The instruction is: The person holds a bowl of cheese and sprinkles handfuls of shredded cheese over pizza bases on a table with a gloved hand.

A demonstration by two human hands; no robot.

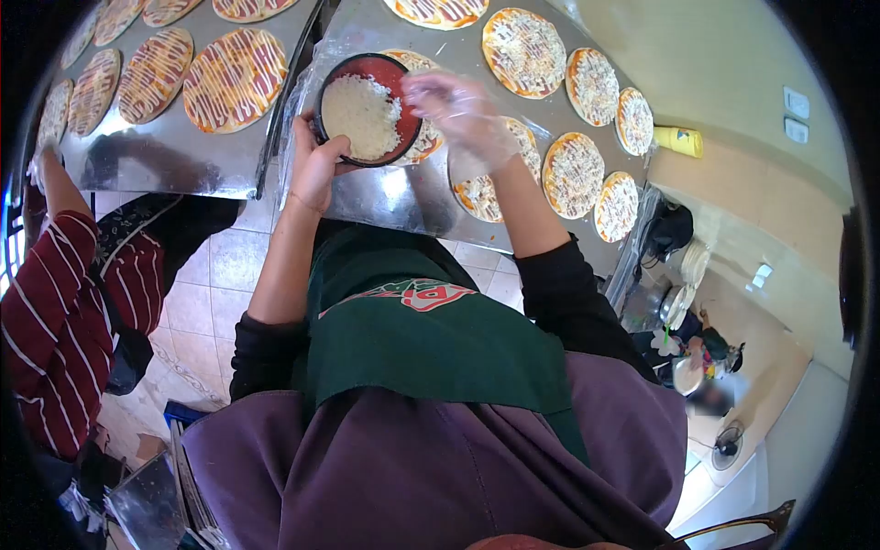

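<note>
My left hand (319,160) is closed on the rim and side of a round bowl (400,84), dark outside and red inside. Shredded white cheese (360,115) fills much of the bowl. At the bowl's right rim is my right hand (458,115), in a clear plastic glove. Its fingers are bent and smeared by motion, so what they hold, if anything, does not show. Partly hidden beneath the bowl lies a pizza (427,139). Another pizza (522,137) is partly covered by my right hand and forearm.
Several cheese-topped pizzas (573,174) lie on the metal table (376,197). A second metal table (174,170) at left bears several sauce-striped pizzas (234,81); a person in a striped sleeve (55,302) stands there. A yellow bottle (678,141) lies beyond the right edge. Another person (715,353) is farther right.
</note>
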